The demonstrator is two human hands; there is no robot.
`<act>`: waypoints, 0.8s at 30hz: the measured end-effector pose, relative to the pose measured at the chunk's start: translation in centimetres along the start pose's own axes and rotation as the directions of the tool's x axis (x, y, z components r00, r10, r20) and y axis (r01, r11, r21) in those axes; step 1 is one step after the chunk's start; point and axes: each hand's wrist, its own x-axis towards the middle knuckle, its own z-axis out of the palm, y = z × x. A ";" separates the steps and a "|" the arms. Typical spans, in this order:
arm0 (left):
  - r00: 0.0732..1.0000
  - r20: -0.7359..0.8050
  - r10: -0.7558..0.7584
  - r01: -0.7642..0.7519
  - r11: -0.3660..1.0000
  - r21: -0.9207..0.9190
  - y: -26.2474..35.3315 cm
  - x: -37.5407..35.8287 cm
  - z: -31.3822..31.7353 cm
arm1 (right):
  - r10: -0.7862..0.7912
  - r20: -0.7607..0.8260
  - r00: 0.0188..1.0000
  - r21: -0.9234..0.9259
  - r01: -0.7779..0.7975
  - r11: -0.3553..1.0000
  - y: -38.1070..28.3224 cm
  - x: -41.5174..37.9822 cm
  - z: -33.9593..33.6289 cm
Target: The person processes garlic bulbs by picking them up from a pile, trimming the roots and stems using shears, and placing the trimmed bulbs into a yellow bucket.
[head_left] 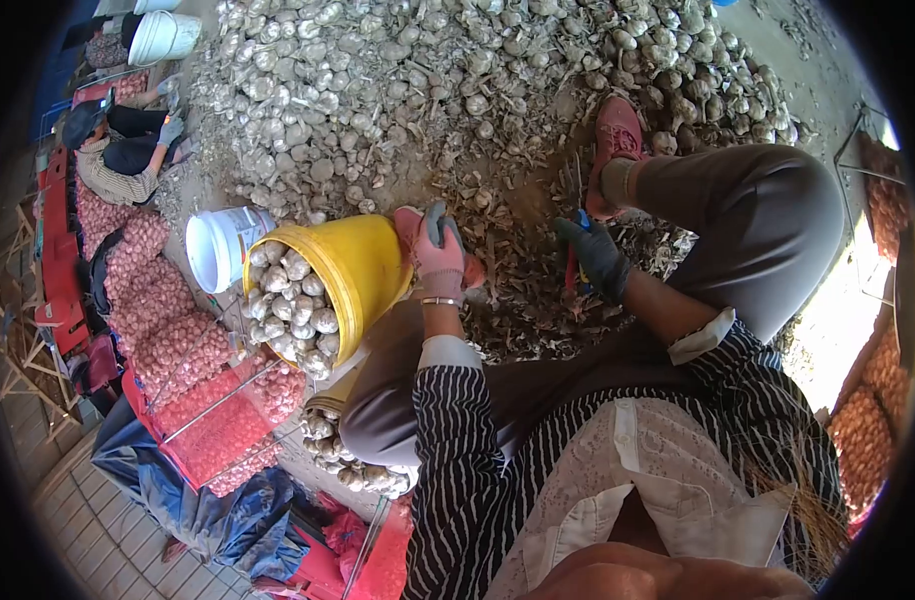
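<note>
My left hand (440,250), in a pink and grey glove, is beside the mouth-tilted yellow bucket (373,270). Its fingers are curled, and whatever may be between them is hidden. Garlic bulbs (293,300) fill the yellow bucket, which lies tipped with its opening to the left. In a dark grey glove, my right hand (596,262) is closed around pruning shears (571,268) with red and blue handles. The shears are partly covered by the fingers. Dry leaves and stalk scraps (518,290) cover the ground between my hands.
A large garlic heap (408,90) spreads ahead of my feet. A white bucket (213,250) stands left of the yellow one, with more garlic (353,455) below it. Filled red net sacks (163,320) line the left, where another person (123,150) sits.
</note>
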 end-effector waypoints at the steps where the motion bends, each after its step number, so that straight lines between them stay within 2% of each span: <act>1: 0.991 0.088 -0.106 0.113 0.989 -0.091 -1.0 1.4 2.5 | -0.060 0.030 0.998 -0.048 0.062 0.997 0.3 0.3 -0.2; 2: 0.989 0.105 -0.106 0.117 0.988 -0.097 -2.1 2.6 4.8 | -0.113 0.062 0.992 -0.093 0.119 0.989 0.7 0.4 -0.3; 4: 0.924 0.096 -0.370 0.362 0.928 0.092 -3.9 5.0 9.1 | -0.103 0.042 0.994 -0.129 0.108 0.986 0.8 0.5 -0.3; 5: 0.923 0.111 -0.369 0.360 0.928 0.093 -4.5 5.7 11.0 | -0.089 0.043 0.995 -0.166 0.095 0.982 0.9 0.5 -0.3; 7: 0.914 0.132 -0.383 0.255 0.797 0.547 -4.2 6.7 13.2 | -0.106 0.028 0.994 -0.178 0.109 0.978 0.6 0.5 -0.2; 8: 0.914 0.139 -0.380 0.248 0.797 0.550 -4.2 7.1 13.8 | -0.124 0.027 0.992 -0.190 0.127 0.974 0.4 0.5 0.0; 10: 0.823 0.130 -0.553 0.382 0.707 0.595 -1.3 7.6 13.0 | -0.116 0.019 0.993 -0.172 0.117 0.978 -0.5 0.3 0.3; 11: 0.879 0.102 -0.466 0.335 0.754 0.565 -1.6 7.8 12.9 | -0.103 0.017 0.995 -0.156 0.105 0.982 -0.6 0.2 0.4; 12: 0.875 0.106 -0.473 0.337 0.751 0.567 -3.2 8.2 12.9 | -0.094 0.014 0.995 -0.157 0.095 0.983 -0.4 0.2 0.3; 13: 0.900 0.106 -0.423 0.379 0.879 0.290 -5.0 8.8 12.7 | -0.046 0.010 0.999 -0.155 0.047 0.987 -0.2 0.4 0.1; 14: 0.924 0.086 -0.372 0.375 0.927 -0.016 -6.6 9.5 12.8 | -0.002 0.006 1.000 -0.152 0.003 0.988 -0.1 0.6 0.0; 15: 0.940 -0.088 -0.330 0.291 0.908 -0.302 -7.2 9.7 12.4 | 0.002 0.004 1.000 -0.152 -0.002 0.988 0.0 0.8 0.0; 16: 0.939 -0.083 -0.334 0.296 0.907 -0.300 -7.2 10.5 11.6 | 0.003 0.012 1.000 -0.139 -0.001 0.990 0.2 0.8 0.0; 18: 0.843 -0.124 -0.524 0.458 0.819 -0.346 -7.3 12.0 9.6 | 0.011 0.018 1.000 -0.127 -0.009 0.992 0.6 0.8 -0.1; 19: 0.840 -0.122 -0.528 0.464 0.817 -0.344 -6.8 12.5 9.3 | 0.026 0.034 0.999 -0.113 -0.022 0.993 0.8 0.8 -0.2; 20: 0.882 -0.173 -0.439 0.441 0.897 -0.029 -6.2 13.3 9.3 | 0.039 0.051 0.998 -0.099 -0.034 0.994 0.9 0.9 -0.2; 21: 0.924 -0.189 -0.334 0.377 0.880 0.290 -6.2 14.2 9.5 | 0.041 0.051 0.998 -0.099 -0.036 0.994 0.9 0.9 -0.2; 22: 0.924 -0.189 -0.333 0.376 0.880 0.290 -5.2 14.7 9.4 | 0.031 0.056 0.998 -0.089 -0.026 0.996 0.8 0.8 -0.1; 24: 0.904 -0.007 -0.427 0.372 0.780 0.503 -4.0 15.6 9.7 | 0.017 0.060 0.998 -0.075 -0.012 0.997 0.3 0.7 0.0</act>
